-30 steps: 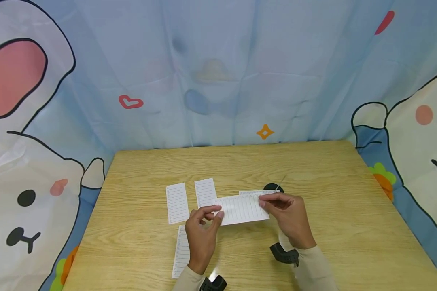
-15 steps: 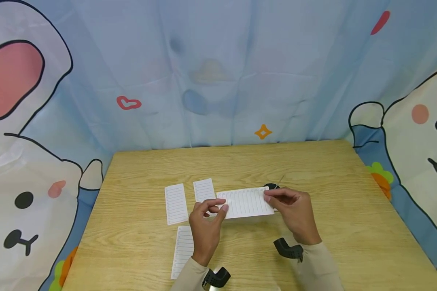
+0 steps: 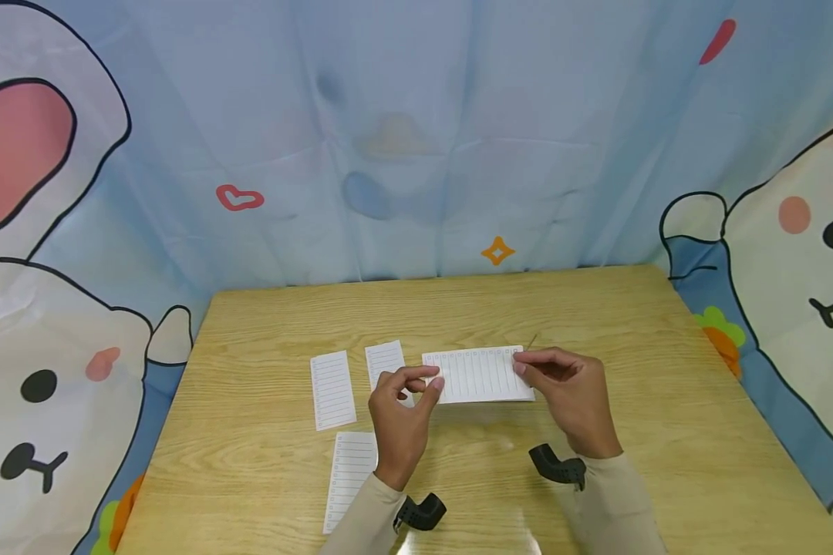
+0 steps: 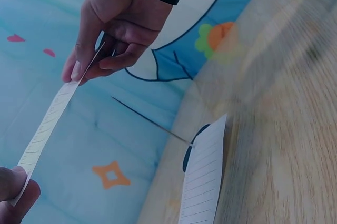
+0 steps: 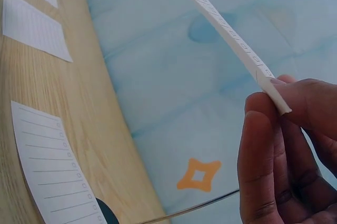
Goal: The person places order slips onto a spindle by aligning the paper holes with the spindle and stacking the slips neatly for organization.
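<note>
A lined checklist sheet (image 3: 477,378) is held sideways above the table, its row of small boxes along the far edge. My left hand (image 3: 404,420) pinches its left end between thumb and finger. At the other end, my right hand (image 3: 571,397) pinches it too. The right wrist view shows this held sheet (image 5: 226,32) nearly edge-on. Below and beyond it stands a thin metal spike (image 4: 150,120) on a dark round base (image 4: 190,153). Another lined sheet (image 4: 205,174) overlaps that base; whether the spike pierces it I cannot tell. In the head view the held sheet hides the base.
Several more lined sheets lie on the wooden table (image 3: 264,432): one sheet (image 3: 333,391) at left, one (image 3: 385,361) partly behind my left hand, one (image 3: 350,478) nearer me beside the left forearm. A blue cartoon curtain (image 3: 416,154) hangs behind the table's far edge.
Both hands have moved the held sheet away from me and slightly right, over the spike's base, which it now covers in the head view. The grip at both ends stays the same.
</note>
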Motion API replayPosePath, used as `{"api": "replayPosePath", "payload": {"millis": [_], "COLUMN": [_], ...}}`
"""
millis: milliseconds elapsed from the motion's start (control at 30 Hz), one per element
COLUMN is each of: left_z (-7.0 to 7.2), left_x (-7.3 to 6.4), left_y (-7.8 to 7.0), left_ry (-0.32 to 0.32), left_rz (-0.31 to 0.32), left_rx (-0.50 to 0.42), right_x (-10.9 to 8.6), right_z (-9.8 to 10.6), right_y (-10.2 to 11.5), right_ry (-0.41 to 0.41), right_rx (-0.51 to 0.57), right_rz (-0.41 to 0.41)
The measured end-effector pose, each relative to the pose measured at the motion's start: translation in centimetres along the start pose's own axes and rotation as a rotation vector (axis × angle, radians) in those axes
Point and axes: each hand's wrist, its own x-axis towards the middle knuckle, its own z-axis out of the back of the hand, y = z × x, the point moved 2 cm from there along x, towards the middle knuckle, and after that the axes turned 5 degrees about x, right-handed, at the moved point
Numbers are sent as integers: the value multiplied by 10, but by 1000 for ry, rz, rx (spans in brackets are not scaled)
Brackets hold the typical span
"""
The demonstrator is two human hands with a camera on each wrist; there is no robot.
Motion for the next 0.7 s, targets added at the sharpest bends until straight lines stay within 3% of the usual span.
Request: {"api": "replayPosePath", "payload": {"millis": [700], "left_z": [-18], "left_x": [14], "left_y": [-3], "left_ry": [68], "left_rz": [-1], "left_rx": [-5], "right_x": [8], "right_z": [12], "right_y": [2], "right_ry": [-73], "right_rx": [-2], "right_rz": [1]}}
